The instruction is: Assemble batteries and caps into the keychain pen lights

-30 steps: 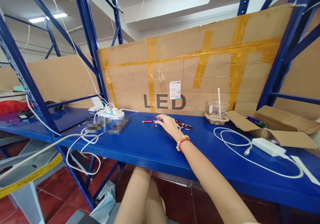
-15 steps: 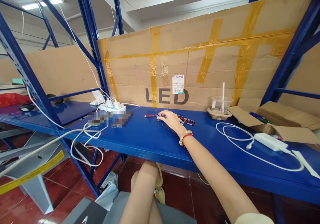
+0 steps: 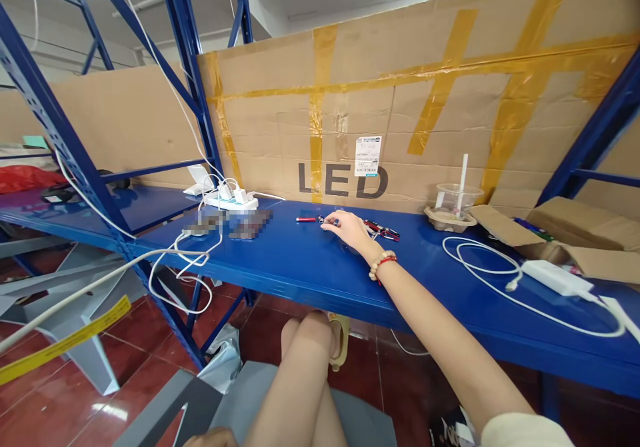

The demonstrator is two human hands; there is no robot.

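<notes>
My right hand point(image 3: 349, 229) reaches over the blue table point(image 3: 280, 254), a beaded bracelet and red cord at its wrist. Its thumb and index finger pinch a small metallic thing too small to name, at the right end of a slim red item point(image 3: 306, 219). Just right of the fingers, partly behind the hand, several red and black tools point(image 3: 383, 230) lie in a small pile. Low in the view, my left hand point(image 3: 213, 438) shows only in part at the bottom edge, by the grey chair; its fingers are cut off.
A white power strip point(image 3: 231, 200) with cables stands at the back left, beside two blurred flat items. On the right are a clear cup point(image 3: 456, 200) in a carton holder, a white adapter point(image 3: 556, 278) and an open cardboard box point(image 3: 590, 230).
The view has tilted down and shifted slightly left, and part of my left hand has come into the bottom edge. My right hand stays beside the red item, its fingers still pinched.
</notes>
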